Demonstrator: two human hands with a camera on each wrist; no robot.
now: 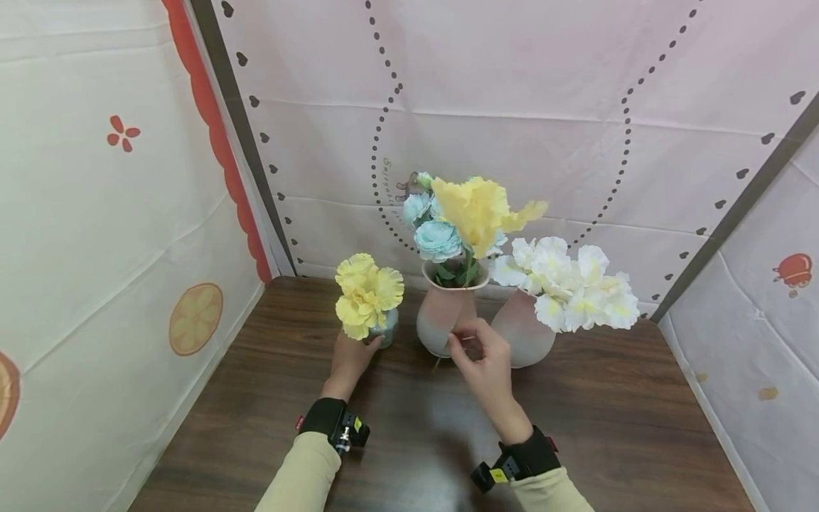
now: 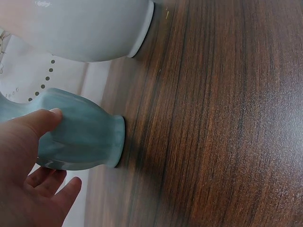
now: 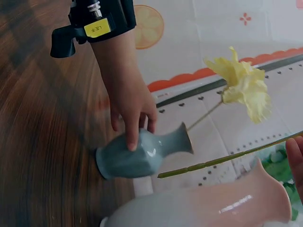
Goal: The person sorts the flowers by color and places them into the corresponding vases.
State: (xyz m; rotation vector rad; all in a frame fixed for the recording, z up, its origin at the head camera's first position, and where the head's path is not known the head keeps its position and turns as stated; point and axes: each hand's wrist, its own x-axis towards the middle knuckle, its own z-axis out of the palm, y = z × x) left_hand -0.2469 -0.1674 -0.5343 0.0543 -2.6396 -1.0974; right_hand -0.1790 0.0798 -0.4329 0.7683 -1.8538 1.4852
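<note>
My left hand (image 1: 350, 360) grips the small blue-green vase (image 2: 83, 135), thumb on one side and fingers round the other. The vase stands upright on the table, with a yellow flower (image 1: 365, 295) in it. In front of the middle pink-and-grey vase (image 1: 435, 323), my right hand (image 1: 488, 359) pinches a green flower stem (image 3: 222, 161) between thumb and fingertips. The stem's cut end points down and sticks out beyond the fingers, beside the blue-green vase in the right wrist view. Its pale yellow flower (image 1: 473, 210) overlaps the middle vase's bouquet in the head view.
Light blue flowers (image 1: 438, 240) stand in the middle vase. To its right, another pink-and-grey vase (image 1: 526, 334) holds white flowers (image 1: 576, 288) leaning right. Printed cloth walls (image 1: 499, 135) enclose the dark wooden table (image 1: 640, 419) at the back and both sides.
</note>
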